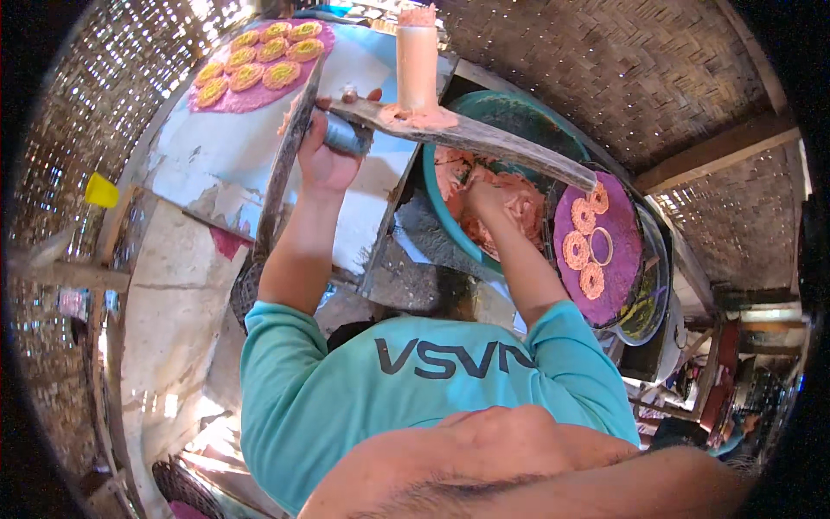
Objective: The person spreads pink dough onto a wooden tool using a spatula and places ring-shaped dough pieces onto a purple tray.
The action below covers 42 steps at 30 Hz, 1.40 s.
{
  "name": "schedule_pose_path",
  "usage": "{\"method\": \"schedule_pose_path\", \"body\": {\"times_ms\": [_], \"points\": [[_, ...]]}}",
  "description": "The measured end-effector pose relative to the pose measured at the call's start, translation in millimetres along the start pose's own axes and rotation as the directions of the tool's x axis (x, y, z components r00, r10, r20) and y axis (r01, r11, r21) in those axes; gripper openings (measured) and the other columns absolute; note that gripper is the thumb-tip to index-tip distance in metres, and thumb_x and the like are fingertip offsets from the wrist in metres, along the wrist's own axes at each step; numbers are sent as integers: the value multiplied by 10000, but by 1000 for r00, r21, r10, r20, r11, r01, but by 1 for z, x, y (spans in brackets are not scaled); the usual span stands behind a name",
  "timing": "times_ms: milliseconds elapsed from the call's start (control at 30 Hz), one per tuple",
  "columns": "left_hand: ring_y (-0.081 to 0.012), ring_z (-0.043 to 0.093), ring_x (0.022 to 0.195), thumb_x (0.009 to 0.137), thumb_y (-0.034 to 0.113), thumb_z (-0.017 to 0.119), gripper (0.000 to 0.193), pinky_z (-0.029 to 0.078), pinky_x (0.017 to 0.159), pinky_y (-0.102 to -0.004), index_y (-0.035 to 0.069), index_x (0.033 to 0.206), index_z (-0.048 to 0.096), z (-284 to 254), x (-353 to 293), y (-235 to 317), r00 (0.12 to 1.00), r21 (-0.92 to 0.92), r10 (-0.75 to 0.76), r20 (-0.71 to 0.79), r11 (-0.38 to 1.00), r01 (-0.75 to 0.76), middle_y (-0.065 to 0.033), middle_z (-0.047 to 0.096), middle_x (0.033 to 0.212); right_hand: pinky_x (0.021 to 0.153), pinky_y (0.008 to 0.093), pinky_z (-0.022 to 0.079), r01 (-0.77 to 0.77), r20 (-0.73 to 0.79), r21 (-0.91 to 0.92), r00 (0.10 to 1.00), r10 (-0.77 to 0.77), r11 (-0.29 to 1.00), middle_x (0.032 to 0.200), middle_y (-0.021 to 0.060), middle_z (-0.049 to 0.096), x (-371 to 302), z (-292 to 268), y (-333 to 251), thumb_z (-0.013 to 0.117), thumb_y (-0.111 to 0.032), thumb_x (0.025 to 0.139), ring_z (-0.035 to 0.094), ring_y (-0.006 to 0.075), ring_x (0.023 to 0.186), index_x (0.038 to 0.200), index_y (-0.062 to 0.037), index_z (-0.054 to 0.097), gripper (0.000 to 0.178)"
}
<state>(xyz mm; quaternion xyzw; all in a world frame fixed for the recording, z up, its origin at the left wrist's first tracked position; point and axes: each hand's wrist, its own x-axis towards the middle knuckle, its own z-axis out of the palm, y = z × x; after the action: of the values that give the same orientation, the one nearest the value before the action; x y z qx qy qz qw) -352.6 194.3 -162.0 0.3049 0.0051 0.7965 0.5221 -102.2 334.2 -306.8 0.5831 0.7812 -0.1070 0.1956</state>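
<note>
Grey cylinder (347, 137) sits clasped in the left grip (330, 163); right grip (481, 194) touches pink dough (521, 208), closure unclear.

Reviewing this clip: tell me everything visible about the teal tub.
The teal tub is round, open-topped and plastic-looking, its inner wall smeared. It stands upright, right of the pale table, and holds orange dough, with the right hand in it. A wooden bar crosses in front, hiding part; whether they touch is unclear.

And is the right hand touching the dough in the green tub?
Touching. The head view shows the right hand down in the dough, with no gap between them.
</note>
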Motion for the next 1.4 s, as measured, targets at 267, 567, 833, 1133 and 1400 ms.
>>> {"method": "schedule_pose_path", "body": {"times_ms": [267,567,833,1133,1400], "points": [[-330,423,1115,772,266,620,257,211,1006,-551,154,991,544,0,-5,-5,1000,14,13,4,1000,-13,-53,525,1037,723,414,458,182,-278,196,953,-123,964,1058,202,556,5,-15,20,470,-329,835,587,288,854,1230,-57,417,483],[-203,472,1044,787,238,602,238,229,988,-596,177,1004,524,23,-2,1,994,150,66,92,986,-80,75,539,979,674,384,452,312,-325,195,915,-239,930,788,144,618,-81,-96,135,546,-315,766,599,311,769,924,-72,559,290],[-213,443,1079,806,267,572,236,184,1023,-558,152,1008,533,19,-4,0,997,139,32,67,989,-41,58,537,1009,740,392,462,127,-7,-359,990,-138,925,954,179,585,-134,-162,61,514,-277,779,580,329,844,976,-74,559,287],[-381,370,1153,777,222,617,254,283,976,-495,162,1006,527,11,-9,0,998,38,26,-52,999,-24,-52,478,1056,839,401,400,33,-452,-646,788,-418,762,1076,185,536,-107,-76,33,504,-217,779,524,317,968,1094,-53,514,356],[-394,411,1109,768,225,631,248,300,958,-521,154,979,523,19,-11,-2,994,52,63,-91,997,-59,-51,497,1027,918,421,330,342,-637,-236,652,-411,909,1154,191,492,-113,-73,28,486,-203,794,457,335,1070,1159,-34,482,402]]}}
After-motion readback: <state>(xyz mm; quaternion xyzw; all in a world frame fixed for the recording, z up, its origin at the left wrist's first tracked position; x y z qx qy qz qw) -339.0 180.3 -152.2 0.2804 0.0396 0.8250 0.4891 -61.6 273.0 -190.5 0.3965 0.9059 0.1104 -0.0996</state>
